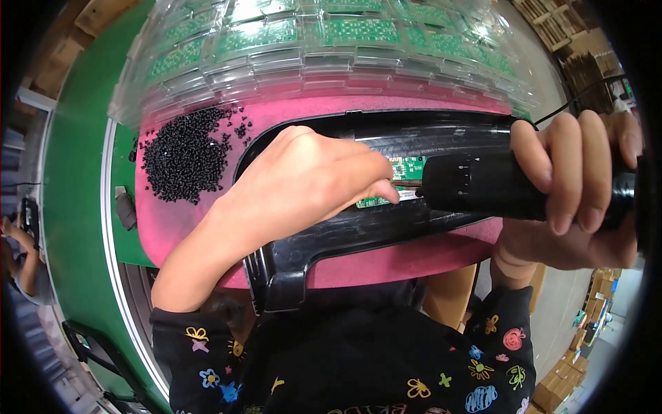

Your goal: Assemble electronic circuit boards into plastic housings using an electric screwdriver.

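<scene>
Seen from above at a green bench (76,207): left hand (303,179) curled nearly shut over a small green circuit board (407,169), fingertips pressed down at the board's near edge. Hard to tell whether anything small is pinched between those fingers. Most of the board hidden under that hand and under the tool's nose.

Right hand (579,179) wrapped tightly around a black power screwdriver (483,185), fingers closed over its barrel, tip aimed leftward at the board. Bit itself barely visible, lost between tool and fingertips. Rear of the tool cut off by the dark rim at right.

Board seated in a long black plastic housing (345,231), lying across a pink mat (172,221) at centre frame. Housing's far end masked by the right hand; near end ending in a bracket just above a dark patterned sleeve.

Left of the housing, on the mat, a loose heap of small black pieces (183,155), too small to identify. Beyond, across the top, stacked clear plastic trays (310,62) of green boards, bent and blurred by the lens. At the far left edge, part of another person (21,262), mostly cropped.
</scene>
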Demonstrator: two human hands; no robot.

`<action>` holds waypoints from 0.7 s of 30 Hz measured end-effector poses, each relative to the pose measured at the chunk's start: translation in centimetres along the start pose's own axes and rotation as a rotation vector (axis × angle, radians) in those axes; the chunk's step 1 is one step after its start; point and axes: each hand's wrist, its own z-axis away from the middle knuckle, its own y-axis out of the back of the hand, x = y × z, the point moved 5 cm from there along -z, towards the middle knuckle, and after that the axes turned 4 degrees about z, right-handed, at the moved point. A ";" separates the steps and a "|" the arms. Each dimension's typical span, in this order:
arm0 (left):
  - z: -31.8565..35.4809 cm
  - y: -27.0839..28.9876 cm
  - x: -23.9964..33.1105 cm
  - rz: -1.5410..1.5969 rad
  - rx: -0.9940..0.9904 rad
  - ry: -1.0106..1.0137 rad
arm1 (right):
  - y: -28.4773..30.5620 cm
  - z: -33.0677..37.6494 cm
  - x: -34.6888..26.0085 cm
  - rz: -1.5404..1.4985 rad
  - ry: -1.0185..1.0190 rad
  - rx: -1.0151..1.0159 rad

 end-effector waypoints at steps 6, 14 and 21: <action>0.2 0.9 0.6 -0.088 0.057 -0.030 | -0.3 -0.4 0.6 0.218 -0.012 0.028; 0.6 0.7 -0.8 -0.145 -0.125 0.198 | 0.6 -2.1 3.0 0.482 -0.211 -0.258; 2.1 1.1 -1.8 -0.312 -0.096 0.346 | 2.4 -0.6 5.6 0.742 -0.271 -0.206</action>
